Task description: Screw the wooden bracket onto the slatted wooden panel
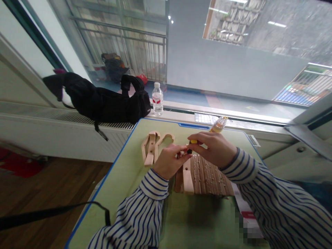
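My left hand [169, 160] and my right hand [214, 148] meet above a pale green table [129, 186], both in striped sleeves. The right hand is closed round a small tool with a yellow handle [193, 141] and a dark tip. The left hand's fingers pinch at that tip; what they hold is too small to name. Under the hands lies a slatted wooden panel [207, 176] with many small holes, and a wooden bar [187, 178] lies against its left side.
Two curved wooden frame pieces [153, 147] lie on the table to the left. On the sill stand a water bottle [157, 99] and a black bag [103, 102]. An amber bottle [218, 125] lies at the table's far edge. A black strap [52, 212] crosses the floor at left.
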The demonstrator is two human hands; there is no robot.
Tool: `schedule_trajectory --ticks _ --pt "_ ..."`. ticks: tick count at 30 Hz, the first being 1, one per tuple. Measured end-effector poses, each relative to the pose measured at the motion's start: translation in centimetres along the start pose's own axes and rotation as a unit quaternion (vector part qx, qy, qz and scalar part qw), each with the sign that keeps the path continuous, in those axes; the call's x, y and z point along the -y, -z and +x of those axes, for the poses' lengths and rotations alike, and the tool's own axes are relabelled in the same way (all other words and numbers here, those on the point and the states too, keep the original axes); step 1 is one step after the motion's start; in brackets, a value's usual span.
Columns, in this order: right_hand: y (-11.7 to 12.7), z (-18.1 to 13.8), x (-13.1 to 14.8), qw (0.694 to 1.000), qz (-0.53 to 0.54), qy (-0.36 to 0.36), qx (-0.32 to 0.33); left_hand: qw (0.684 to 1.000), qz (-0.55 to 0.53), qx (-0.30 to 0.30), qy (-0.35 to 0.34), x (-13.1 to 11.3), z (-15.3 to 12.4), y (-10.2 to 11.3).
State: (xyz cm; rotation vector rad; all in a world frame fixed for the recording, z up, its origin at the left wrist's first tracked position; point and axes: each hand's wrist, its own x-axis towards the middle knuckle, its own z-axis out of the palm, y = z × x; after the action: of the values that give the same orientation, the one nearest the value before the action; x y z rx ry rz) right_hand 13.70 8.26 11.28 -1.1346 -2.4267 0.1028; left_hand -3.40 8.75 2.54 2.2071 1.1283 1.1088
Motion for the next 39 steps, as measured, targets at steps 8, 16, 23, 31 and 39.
schedule_trajectory --ticks 8,16,23,31,39 --pt "0.3 -0.3 -0.4 0.999 0.011 0.017 0.040 1.000 -0.003 0.008 0.004 0.5 -0.1 -0.2" --pt "0.3 -0.5 -0.3 1.000 0.009 0.001 0.022 1.000 -0.010 0.024 0.004 0.4 0.0 -0.1" --pt "-0.2 -0.7 -0.1 1.000 -0.004 -0.017 -0.020 0.998 -0.032 0.045 -0.010 -0.2 0.4 0.2" --pt "-0.5 -1.0 0.2 0.997 -0.007 -0.047 -0.056 0.998 -0.013 0.053 -0.015 -0.2 0.6 0.4" --pt "-0.5 -0.6 0.3 0.997 -0.009 -0.062 -0.040 0.999 0.027 0.023 0.011 -0.2 0.6 0.1"
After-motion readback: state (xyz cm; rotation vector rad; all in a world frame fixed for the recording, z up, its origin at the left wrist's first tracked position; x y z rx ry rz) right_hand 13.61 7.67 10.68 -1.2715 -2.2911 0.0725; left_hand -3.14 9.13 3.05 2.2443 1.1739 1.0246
